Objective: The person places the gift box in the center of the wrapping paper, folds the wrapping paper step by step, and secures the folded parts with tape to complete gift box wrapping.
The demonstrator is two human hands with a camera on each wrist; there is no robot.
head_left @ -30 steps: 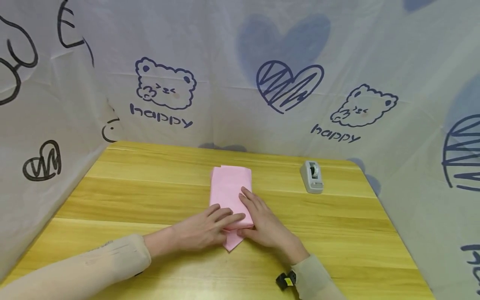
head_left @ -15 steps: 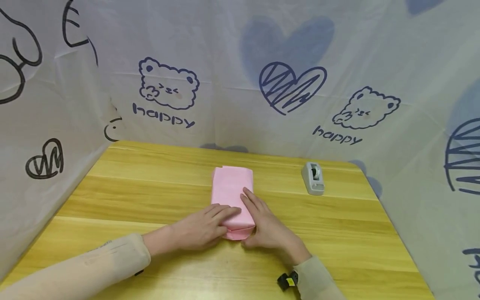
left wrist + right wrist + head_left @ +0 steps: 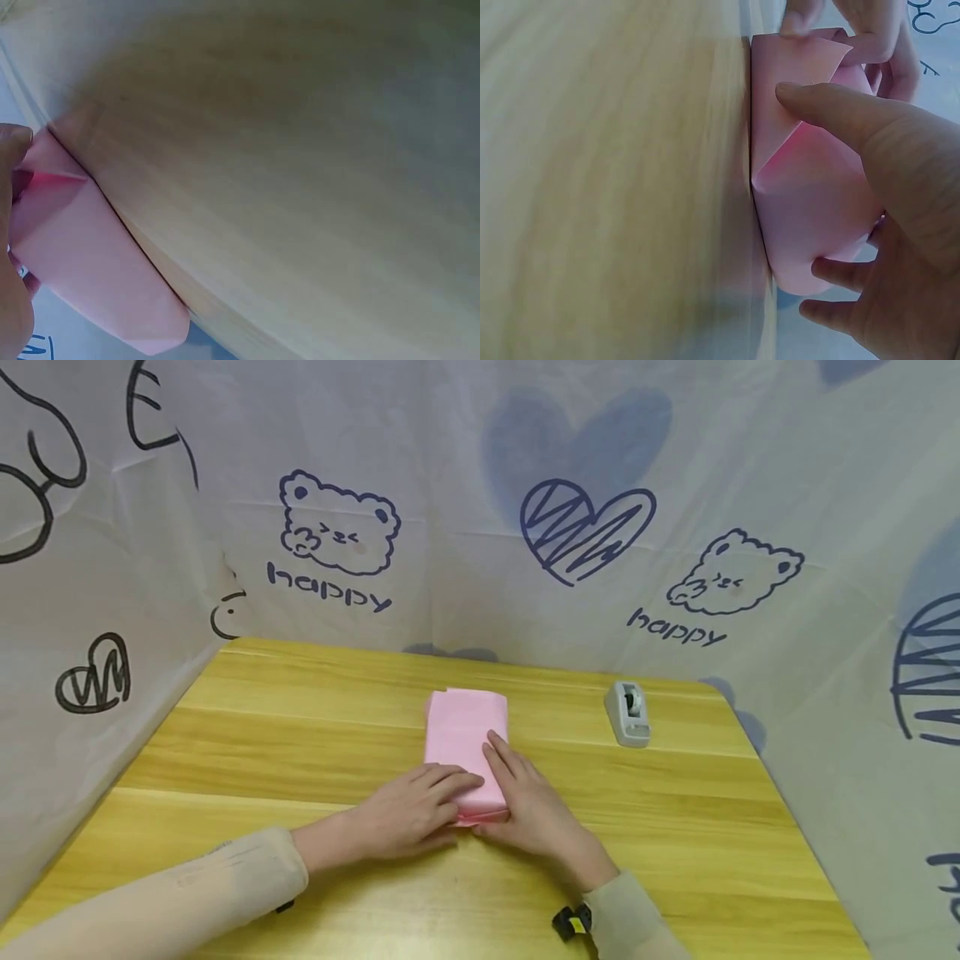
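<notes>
A box-shaped package wrapped in pink paper [image 3: 467, 735] lies lengthwise on the table. My left hand [image 3: 408, 810] grips its near left corner, fingers over the top and thumb low at the near end. My right hand [image 3: 534, 806] holds the right side, its fingers along the upper edge. In the right wrist view, the right thumb [image 3: 817, 101] presses a folded paper flap [image 3: 769, 124] against the package's end, and the left thumb touches the same flap near its other side. The left wrist view shows the package's side [image 3: 97, 255] down on the table. The palms hide parts of both sides.
A grey tape dispenser [image 3: 628, 714] stands at the back right of the wooden table [image 3: 300, 710]. White cloth [image 3: 450, 443] printed with bears and hearts hangs behind the table and at both sides. A black wrist device [image 3: 572, 922] sits at the right cuff.
The pointed flap that stuck out toward me at the near end has been folded up against the package. My left fingers have drawn closer together on top; the right hand has barely moved.
</notes>
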